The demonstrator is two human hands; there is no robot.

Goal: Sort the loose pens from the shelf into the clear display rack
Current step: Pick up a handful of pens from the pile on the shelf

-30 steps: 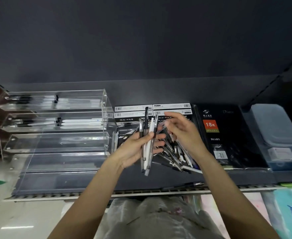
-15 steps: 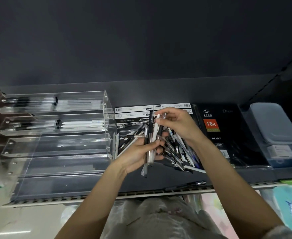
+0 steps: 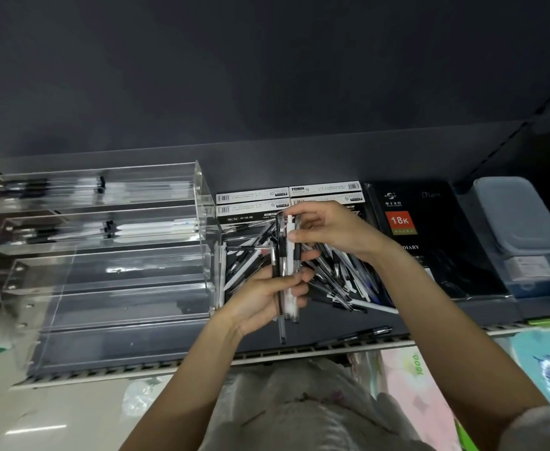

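Looking down, nearest: pale clothing on the person's body fills the bottom centre, its detail blurred; both forearms rise from the lower edge, cut off by the frame.
Shelf edge: the shelf point(image 3: 169, 353) has a slotted front rail; one dark pen point(image 3: 358, 336) lies alone just behind the rail, right of centre.
Left hand: the left hand point(image 3: 267, 297) is closed around a bundle of pens point(image 3: 285, 271), held upright; the fingers hide the bundle's middle, so the count cannot be told.
Right hand: the right hand point(image 3: 335, 229) has its fingertips pinched on the top ends of the same bundle; the palm side is turned away.
Loose pens: the pile of loose pens point(image 3: 335, 278) lies on the shelf behind and under both hands, crossed in all directions, partly hidden by the wrists.
Display rack: the clear display rack point(image 3: 111, 255) stands on the shelf just left of the pile, stepped in tiers; the two upper tiers hold pens lying lengthwise, smeared by glare; the lower tiers are hard to read through reflections; its left end is cut off.
Pen boxes: white-and-black pen boxes point(image 3: 254, 203) sit behind the pile, the print too small to read.
Diary: a black diary point(image 3: 429, 239) marked "18K" lies right of the pile, its lower left corner covered by the right forearm.
Far right: a grey lidded container point(image 3: 514, 216) sits in shadow.
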